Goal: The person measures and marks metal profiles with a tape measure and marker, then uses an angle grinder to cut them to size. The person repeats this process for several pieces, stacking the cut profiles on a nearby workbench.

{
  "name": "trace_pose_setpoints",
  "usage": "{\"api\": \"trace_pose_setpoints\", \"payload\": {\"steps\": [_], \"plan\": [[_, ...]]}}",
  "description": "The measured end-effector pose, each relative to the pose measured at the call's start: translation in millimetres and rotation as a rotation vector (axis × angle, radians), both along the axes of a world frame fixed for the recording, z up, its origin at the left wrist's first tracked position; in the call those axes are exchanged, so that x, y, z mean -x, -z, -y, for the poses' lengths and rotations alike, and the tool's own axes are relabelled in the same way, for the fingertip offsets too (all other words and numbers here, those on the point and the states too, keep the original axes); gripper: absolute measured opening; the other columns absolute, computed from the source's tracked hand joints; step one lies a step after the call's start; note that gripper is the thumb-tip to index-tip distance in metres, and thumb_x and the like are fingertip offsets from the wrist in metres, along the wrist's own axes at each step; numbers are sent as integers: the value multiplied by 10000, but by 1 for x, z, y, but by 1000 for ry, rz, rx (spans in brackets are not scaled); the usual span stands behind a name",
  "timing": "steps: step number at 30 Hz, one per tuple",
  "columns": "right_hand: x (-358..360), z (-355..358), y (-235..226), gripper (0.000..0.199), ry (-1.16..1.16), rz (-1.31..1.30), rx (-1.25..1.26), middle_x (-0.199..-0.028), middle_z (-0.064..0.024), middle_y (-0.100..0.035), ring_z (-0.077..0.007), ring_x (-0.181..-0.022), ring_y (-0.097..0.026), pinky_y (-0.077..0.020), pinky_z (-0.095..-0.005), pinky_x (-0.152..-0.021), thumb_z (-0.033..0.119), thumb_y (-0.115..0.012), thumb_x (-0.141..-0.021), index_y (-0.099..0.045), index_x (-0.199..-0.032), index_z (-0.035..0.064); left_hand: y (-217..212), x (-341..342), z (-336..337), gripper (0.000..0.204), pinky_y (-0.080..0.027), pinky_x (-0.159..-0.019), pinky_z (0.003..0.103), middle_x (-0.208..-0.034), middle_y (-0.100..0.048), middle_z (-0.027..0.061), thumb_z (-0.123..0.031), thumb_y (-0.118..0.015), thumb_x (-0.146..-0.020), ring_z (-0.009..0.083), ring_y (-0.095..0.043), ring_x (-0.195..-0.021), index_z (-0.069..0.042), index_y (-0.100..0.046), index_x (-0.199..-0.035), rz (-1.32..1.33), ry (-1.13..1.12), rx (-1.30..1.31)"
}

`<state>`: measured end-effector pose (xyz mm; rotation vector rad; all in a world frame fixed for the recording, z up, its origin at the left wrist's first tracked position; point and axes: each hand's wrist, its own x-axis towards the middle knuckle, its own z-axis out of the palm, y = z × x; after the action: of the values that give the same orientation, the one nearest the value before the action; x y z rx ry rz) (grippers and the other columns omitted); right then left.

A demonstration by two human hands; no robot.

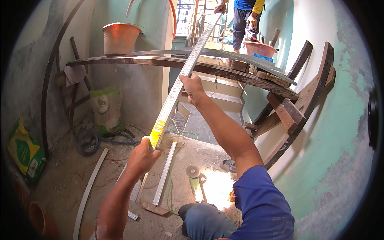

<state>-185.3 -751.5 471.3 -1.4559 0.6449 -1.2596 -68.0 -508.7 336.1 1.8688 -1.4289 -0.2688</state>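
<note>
A: Where's the rail (188, 68) at?

B: Up off the floor, slanting over the plank (168, 62) twd a 2nd person (245, 16) holding the far end. L hand (145, 154) wrapped round the low end, R hand (192, 86) clamped on it midway.

A: How far along?

B: Lifted & shared, I'd say; not set anywhere yet.

A: Anything unclear?

B: Far end tiny, other person cut off at top. Fingertips hidden behind rail.

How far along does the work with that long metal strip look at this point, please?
Done: wooden scaffold planks are up, buckets on them. In hand: left hand and right hand hold the long metal strip, a second person at its far end. Left: two strips on the floor.
</note>
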Motion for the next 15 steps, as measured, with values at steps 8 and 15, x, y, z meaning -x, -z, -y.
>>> {"api": "trace_pose_setpoints", "payload": {"steps": [8,15], "plan": [[-1,-4,0,232,-17,13,24,-907,-78,-655,-177,-709,-674,-598,-421,-625,193,-604,-943,-520,-1098,43,-19,1,-28,503,-508,-790,453,-988,-676,244,-374,-736,-860,400,-667,-945,-2,-524,-1124,81,12,-143],[-15,-13,19,202,-39,30,-11,-817,-66,-645,-172,-620,-639,-557,-391,-550,185,-636,-911,-547,-1039,57,41,-67,-71,508,-503,-875,388,-1109,-684,215,-393,-684,-923,335,-660,-1008,19,-607,-1210,-156,53,37]]}}
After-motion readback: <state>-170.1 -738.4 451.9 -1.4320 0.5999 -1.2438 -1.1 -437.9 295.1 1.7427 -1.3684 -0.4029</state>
